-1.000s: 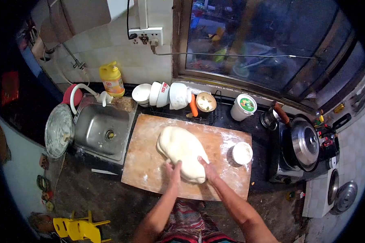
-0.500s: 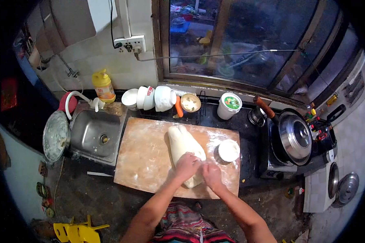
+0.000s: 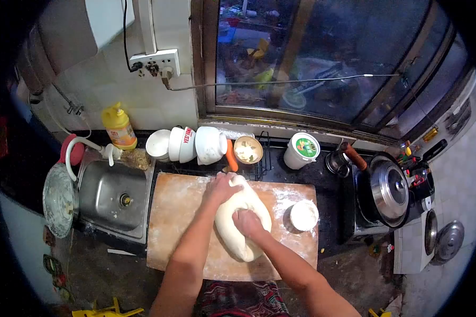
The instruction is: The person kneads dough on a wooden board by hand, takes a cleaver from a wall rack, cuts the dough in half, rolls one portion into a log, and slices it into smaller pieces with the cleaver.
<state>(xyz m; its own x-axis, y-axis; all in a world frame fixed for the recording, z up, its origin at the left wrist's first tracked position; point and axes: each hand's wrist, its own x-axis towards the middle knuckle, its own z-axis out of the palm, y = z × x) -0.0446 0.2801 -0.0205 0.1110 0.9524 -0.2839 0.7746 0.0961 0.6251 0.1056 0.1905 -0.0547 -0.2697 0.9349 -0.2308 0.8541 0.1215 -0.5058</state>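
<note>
A large pale lump of dough point(image 3: 230, 227) lies on the floured wooden board point(image 3: 180, 211). My left hand point(image 3: 220, 188) grips the dough's far upper end, fingers wrapped round its edge. My right hand point(image 3: 247, 222) presses into the middle of the dough, its fingers closed and partly sunk in it. Right of the dough, on the board, stands a white tub of flour point(image 3: 304, 215).
On the left are a steel sink point(image 3: 113, 195) and a floury metal basin point(image 3: 61, 201). White bowls point(image 3: 210, 145), a carrot point(image 3: 231, 156) and a lidded white bucket point(image 3: 302, 150) line the back. A lidded pot point(image 3: 388, 190) sits on the stove at the right.
My left hand has moved from the near end of the dough to its far end. My right hand has shifted left and up into its middle. The view has shifted a little.
</note>
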